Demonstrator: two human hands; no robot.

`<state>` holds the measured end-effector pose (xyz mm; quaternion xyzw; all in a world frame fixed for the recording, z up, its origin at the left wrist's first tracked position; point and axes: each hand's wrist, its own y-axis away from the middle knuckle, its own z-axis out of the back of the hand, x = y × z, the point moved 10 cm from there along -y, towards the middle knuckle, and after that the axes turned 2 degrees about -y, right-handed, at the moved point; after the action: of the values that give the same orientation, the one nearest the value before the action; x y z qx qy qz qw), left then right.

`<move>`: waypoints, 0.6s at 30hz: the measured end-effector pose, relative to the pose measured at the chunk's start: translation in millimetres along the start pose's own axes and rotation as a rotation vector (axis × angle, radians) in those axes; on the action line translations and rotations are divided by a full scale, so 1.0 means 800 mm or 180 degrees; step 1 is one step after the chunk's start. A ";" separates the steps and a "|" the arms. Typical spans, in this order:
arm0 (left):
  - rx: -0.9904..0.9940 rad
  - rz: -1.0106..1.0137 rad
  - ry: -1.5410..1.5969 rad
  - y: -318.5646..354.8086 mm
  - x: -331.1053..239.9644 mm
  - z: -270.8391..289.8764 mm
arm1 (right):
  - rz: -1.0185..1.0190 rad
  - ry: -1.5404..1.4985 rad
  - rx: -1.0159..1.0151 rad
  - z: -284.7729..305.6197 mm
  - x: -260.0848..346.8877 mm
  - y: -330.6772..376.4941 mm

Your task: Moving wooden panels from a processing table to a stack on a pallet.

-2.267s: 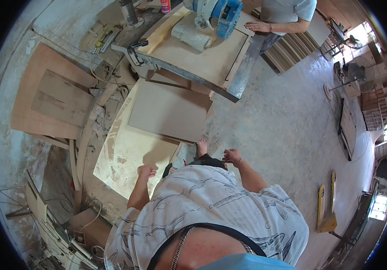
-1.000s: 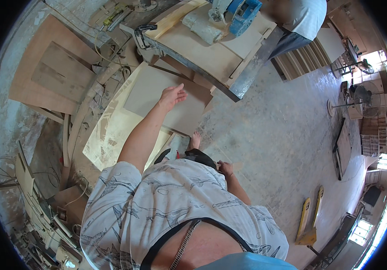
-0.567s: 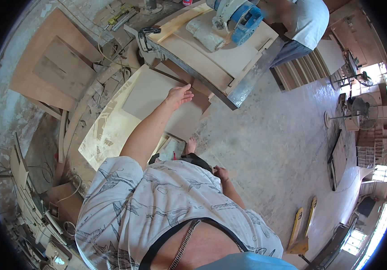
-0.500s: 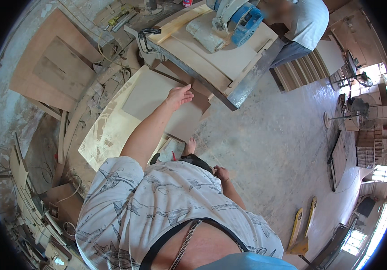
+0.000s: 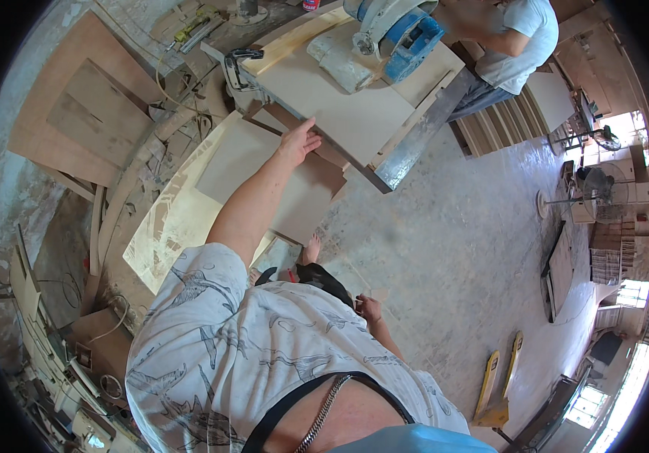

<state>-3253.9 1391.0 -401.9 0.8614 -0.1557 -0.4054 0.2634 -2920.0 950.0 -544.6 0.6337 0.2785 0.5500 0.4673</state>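
My left hand (image 5: 296, 143) reaches out with its fingers extended, right at the near edge of a pale flat board (image 5: 373, 113). Whether the fingertips touch that edge I cannot tell. The board lies on a metal-edged work table (image 5: 406, 167), under a machine with a blue and grey motor housing (image 5: 413, 49). Low by my right side, my right hand (image 5: 369, 308) is closed with curled fingers; a small thin light thing seems to be at its fingertips, too small to name. Below my left arm, a grey panel (image 5: 245, 162) rests on a larger cream sheet (image 5: 160, 240).
Across the table stands a co-worker in a light shirt (image 5: 530, 45), beside a stack of panels (image 5: 502, 117). A clamp (image 5: 240, 64) grips the table's left corner. Wood offcuts lie at left. Farther right are a standing fan (image 5: 598, 183) and a yellow pallet jack (image 5: 493, 411).
The pale board has shifted toward me and now covers the strip of table along its near edge. My left hand has moved up to that edge. The co-worker's forearm has come into view.
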 end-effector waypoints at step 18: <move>0.0111 -0.0639 -0.0214 0.046 -0.001 0.047 | 0.0097 -0.0353 0.0024 0.009 0.048 -0.031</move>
<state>-3285.8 1349.2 -400.5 0.8630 -0.0844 -0.4557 0.2010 -2900.1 991.3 -550.2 0.6691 0.2446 0.5200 0.4712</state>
